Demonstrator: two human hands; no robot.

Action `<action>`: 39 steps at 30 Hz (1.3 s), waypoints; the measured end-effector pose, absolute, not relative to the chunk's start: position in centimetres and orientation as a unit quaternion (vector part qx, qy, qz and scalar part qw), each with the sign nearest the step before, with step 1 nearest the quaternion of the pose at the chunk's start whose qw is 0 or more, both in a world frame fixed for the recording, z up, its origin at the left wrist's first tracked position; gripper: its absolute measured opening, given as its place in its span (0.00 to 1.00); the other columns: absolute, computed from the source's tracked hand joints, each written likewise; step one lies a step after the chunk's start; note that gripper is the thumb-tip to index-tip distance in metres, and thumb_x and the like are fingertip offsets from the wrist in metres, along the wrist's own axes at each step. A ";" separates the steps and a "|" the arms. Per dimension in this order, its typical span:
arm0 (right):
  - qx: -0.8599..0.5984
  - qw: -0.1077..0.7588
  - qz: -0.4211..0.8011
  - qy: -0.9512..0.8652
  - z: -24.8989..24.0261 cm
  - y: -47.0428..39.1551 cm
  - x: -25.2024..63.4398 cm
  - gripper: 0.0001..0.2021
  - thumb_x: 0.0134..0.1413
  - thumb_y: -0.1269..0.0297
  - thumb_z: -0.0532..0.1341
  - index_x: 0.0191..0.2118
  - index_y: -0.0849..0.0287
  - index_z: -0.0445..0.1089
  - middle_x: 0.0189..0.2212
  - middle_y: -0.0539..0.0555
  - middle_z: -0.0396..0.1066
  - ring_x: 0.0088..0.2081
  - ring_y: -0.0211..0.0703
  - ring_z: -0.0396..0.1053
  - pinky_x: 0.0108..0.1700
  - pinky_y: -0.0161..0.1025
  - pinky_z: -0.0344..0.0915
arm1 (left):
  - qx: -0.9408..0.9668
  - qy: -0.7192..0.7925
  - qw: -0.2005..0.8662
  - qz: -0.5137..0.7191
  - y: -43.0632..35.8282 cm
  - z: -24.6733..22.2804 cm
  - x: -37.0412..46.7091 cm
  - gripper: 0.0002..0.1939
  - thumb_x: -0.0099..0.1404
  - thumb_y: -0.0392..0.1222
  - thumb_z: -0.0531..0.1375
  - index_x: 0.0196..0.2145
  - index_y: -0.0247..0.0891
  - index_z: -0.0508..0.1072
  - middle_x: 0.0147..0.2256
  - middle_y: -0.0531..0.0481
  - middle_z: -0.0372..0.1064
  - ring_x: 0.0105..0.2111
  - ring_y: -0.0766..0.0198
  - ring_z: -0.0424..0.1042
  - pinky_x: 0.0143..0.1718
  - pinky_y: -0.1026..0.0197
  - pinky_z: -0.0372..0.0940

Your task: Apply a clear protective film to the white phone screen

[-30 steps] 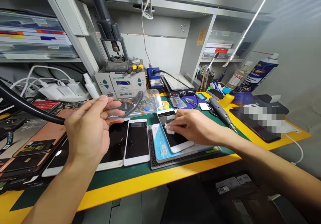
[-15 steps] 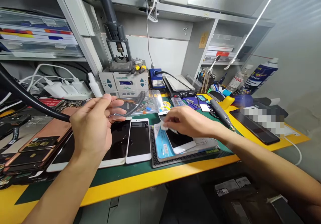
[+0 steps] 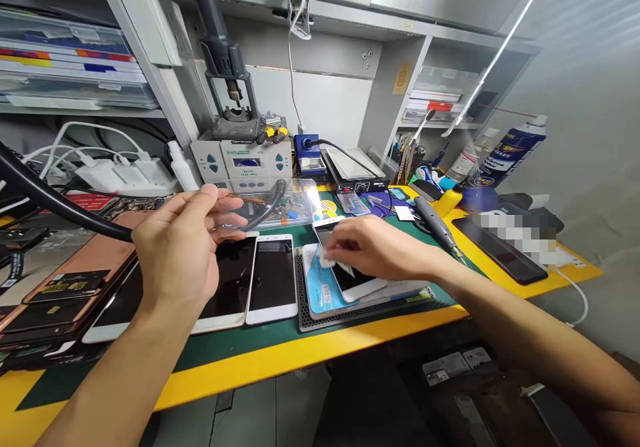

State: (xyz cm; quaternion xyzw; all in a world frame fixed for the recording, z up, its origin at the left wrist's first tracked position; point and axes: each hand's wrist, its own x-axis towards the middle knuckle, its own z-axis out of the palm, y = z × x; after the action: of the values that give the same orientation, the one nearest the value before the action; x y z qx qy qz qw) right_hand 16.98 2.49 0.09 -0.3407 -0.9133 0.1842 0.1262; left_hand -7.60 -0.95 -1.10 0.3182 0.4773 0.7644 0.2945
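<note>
Head view: by the R hand, a small white wad is pinched narrowly btw. thumb and fingers. The wad is held at the left edge of the white phone; whether the glass is pressed by it cannot be told. The white phone, w/ dark screen up, is laid on a blue-and-white package, and under this a perforated plate is seen, placed on the green mat.

The L hand is raised at left, fingers half curled, w/ thumb close to the index finger; what is gripped, if anything, cannot be told. The thick black hose is partly covered by this hand, so contact is also unclear.

Btw. the hands, a second white phone is laid flat, next to a larger white-framed device, partly hidden by the L arm. On the far side, a clear parts box is placed, approx. in front of the grey station.
</note>
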 end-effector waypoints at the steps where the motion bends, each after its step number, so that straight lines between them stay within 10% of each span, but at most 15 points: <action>1: -0.326 0.108 0.215 -0.914 0.4 2.0 17.4 0.08 0.65 0.64 0.62 0.39 0.59 0.80 0.35 0.53 0.79 0.34 0.40 0.72 0.35 0.35 0.60 | 0.318 0.477 0.294 0.765 -1.0 -1.1 -7.6 0.07 0.54 0.39 0.69 0.28 0.32 0.77 0.26 0.49 0.76 0.21 0.65 0.74 0.17 0.66 0.68; 21: -0.427 0.142 -0.056 -0.891 -3.1 -0.7 24.9 0.11 0.70 0.63 0.53 0.36 0.58 0.68 0.31 0.55 0.72 0.30 0.43 0.69 0.34 0.39 0.58 | 0.364 0.470 0.338 0.730 -1.4 -1.2 -6.9 0.09 0.53 0.42 0.68 0.29 0.33 0.77 0.27 0.48 0.77 0.20 0.66 0.72 0.17 0.65 0.68; 31: -0.569 0.100 -0.100 -0.810 -1.7 0.6 31.9 0.17 0.66 0.62 0.53 0.36 0.61 0.79 0.38 0.63 0.78 0.39 0.53 0.74 0.41 0.46 0.65 | 0.393 0.454 0.367 0.710 -1.3 -1.7 -7.0 0.10 0.52 0.45 0.70 0.29 0.36 0.80 0.27 0.48 0.77 0.23 0.64 0.73 0.18 0.65 0.67; 39: -0.500 0.342 0.236 -0.760 1.3 -3.0 26.7 0.17 0.63 0.53 0.62 0.51 0.56 0.76 0.42 0.56 0.78 0.41 0.47 0.74 0.42 0.42 0.70 | 0.480 0.410 0.434 0.643 -2.0 -1.6 -6.9 0.13 0.54 0.48 0.73 0.31 0.37 0.80 0.26 0.48 0.77 0.20 0.62 0.72 0.18 0.62 0.68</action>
State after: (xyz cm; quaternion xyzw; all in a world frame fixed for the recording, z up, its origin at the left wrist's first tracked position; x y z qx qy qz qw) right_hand 26.70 -3.01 1.29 -0.4998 -0.7600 0.2365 0.3416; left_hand -6.89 -1.99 -1.62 0.4803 0.4101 0.6428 0.4336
